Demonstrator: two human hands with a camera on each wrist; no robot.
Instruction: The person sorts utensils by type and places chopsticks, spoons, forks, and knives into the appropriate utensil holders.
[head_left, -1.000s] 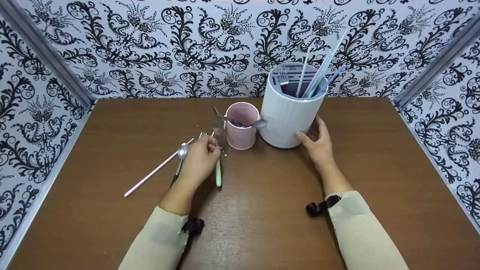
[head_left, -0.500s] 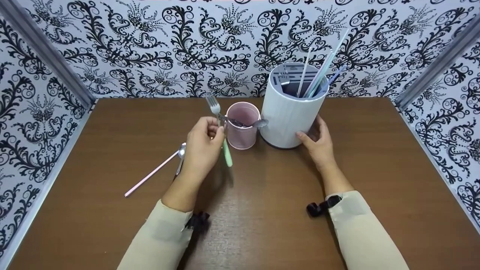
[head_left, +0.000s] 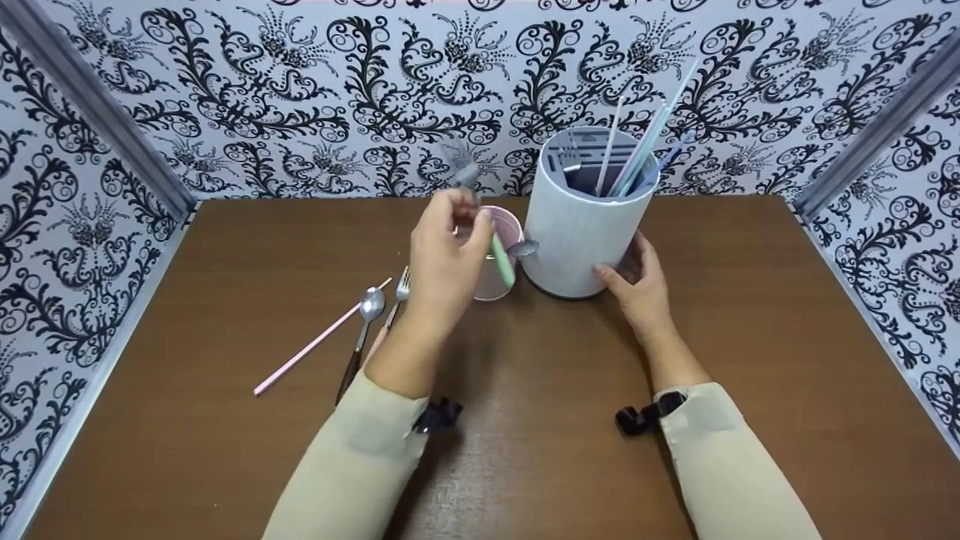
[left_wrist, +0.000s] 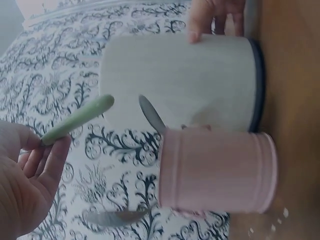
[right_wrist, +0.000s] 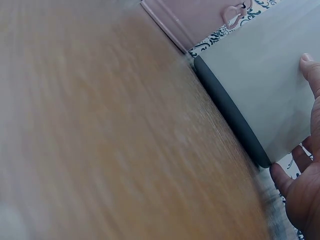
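My left hand (head_left: 448, 255) pinches a fork with a pale green handle (head_left: 503, 262), raised in front of the pink metal bucket (head_left: 491, 288). The fork's tines are blurred and point up toward the wall. In the left wrist view, the green handle (left_wrist: 80, 119) sticks out from between thumb and fingers. Metal utensils, one with a spoon bowl (head_left: 524, 248), lie across the bucket's rim; my hand hides part of them. My right hand (head_left: 637, 287) grips the lower right side of a white cylindrical utensil holder (head_left: 577, 240), thumb in front and fingers round the side.
Left on the brown table (head_left: 555, 435) lie a pink chopstick (head_left: 315, 343), a dark-handled spoon (head_left: 372, 303) and another fork (head_left: 403, 289). Several chopsticks (head_left: 641, 154) stand in the holder, leaning right. Patterned walls (head_left: 300, 97) close the back and sides. White crumbs (left_wrist: 285, 212) lie by the bucket.
My left hand has picked up the green-handled fork from the table and carried it up and to the right, before the bucket. My right hand has stayed on the holder.
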